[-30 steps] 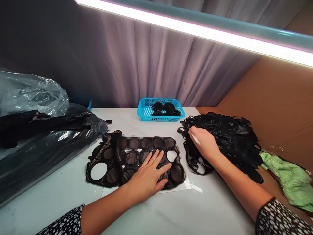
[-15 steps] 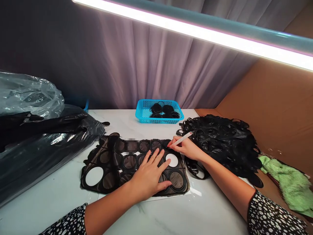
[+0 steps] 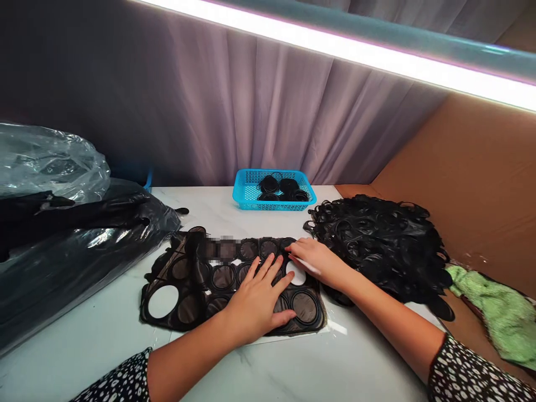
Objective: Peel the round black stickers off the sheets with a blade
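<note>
My left hand (image 3: 257, 298) lies flat with its fingers spread on a black flexible sheet (image 3: 221, 277) of round mesh-filled rings, holding nothing. My right hand (image 3: 314, 261) rests at the sheet's upper right, its fingertips by a ring near a round cut-out hole (image 3: 296, 274) showing white beneath. That hand grips a white pen-like marker (image 3: 310, 266), mostly hidden by the fingers, so its tip does not show. A heap of black cut sheet material (image 3: 377, 245) lies just beyond my right wrist.
A blue plastic basket (image 3: 251, 190) of black rings stands at the back of the white marble table (image 3: 104, 329). Black and clear plastic bags (image 3: 84, 234) bulge at left. A green cloth (image 3: 498, 312) lies on cardboard (image 3: 473, 156) at right.
My right hand has moved from the black heap onto the sheet's upper right, and the white marker, clearly visible half a second ago, is now mostly hidden in its fingers. My left hand stays down.
</note>
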The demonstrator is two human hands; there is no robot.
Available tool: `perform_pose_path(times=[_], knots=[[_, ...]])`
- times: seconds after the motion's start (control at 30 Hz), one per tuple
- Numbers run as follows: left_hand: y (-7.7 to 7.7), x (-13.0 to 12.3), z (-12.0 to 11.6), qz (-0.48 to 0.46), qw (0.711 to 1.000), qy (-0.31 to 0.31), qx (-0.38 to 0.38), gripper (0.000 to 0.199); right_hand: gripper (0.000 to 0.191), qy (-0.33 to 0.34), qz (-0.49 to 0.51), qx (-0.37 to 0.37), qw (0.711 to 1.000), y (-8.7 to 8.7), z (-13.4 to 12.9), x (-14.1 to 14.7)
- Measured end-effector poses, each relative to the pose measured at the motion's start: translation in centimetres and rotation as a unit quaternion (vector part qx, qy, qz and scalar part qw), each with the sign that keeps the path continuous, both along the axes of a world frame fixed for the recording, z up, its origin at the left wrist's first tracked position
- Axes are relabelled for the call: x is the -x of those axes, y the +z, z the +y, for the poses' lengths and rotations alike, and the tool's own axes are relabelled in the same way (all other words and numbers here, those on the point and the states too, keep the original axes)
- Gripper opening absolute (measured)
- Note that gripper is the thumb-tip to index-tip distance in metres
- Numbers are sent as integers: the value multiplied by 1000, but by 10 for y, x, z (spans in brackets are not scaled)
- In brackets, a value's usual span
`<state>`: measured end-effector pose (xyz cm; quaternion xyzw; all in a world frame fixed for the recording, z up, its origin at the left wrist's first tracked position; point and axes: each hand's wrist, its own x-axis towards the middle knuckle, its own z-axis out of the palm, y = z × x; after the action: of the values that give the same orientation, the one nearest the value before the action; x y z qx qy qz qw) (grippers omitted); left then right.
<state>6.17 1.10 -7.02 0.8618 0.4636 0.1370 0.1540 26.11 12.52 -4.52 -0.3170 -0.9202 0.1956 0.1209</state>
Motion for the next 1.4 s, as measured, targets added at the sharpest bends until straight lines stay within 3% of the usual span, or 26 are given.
perform_pose_path(times=[0.07, 0.13, 0.17, 0.23, 0.3, 0.37, 0.47, 0.7, 1.4], knots=[[1, -1, 0, -1, 1000, -3, 5, 68, 15, -61, -56, -98, 992, 6, 10, -7], [2, -1, 1, -1, 1000, -7, 8, 71, 16, -202, -67, -169, 962, 16, 27, -16], [3, 0, 1, -3, 1000, -8, 6, 74, 14, -271, -57, -188, 942, 21, 36, -20], [6, 4, 1, -9, 1000, 2, -5, 80, 11, -330, -15, -182, 926, 29, 47, -22], [9, 10, 0, -9, 999, 34, -22, 77, 11, -288, 47, -118, 949, 30, 44, -12], [10, 18, -2, 6, 997, 65, -33, 68, 14, -198, 103, -21, 975, 25, 30, 7], [7, 28, -9, 34, 997, 66, -27, 63, 19, -92, 140, 112, 979, 10, 6, 34], [-5, 34, -16, 36, 997, 59, -26, 64, 21, -64, 146, 256, 953, -6, -1, 44], [-7, 32, -15, 35, 997, 61, -41, 64, 22, -45, 139, 263, 954, -7, 3, 42]])
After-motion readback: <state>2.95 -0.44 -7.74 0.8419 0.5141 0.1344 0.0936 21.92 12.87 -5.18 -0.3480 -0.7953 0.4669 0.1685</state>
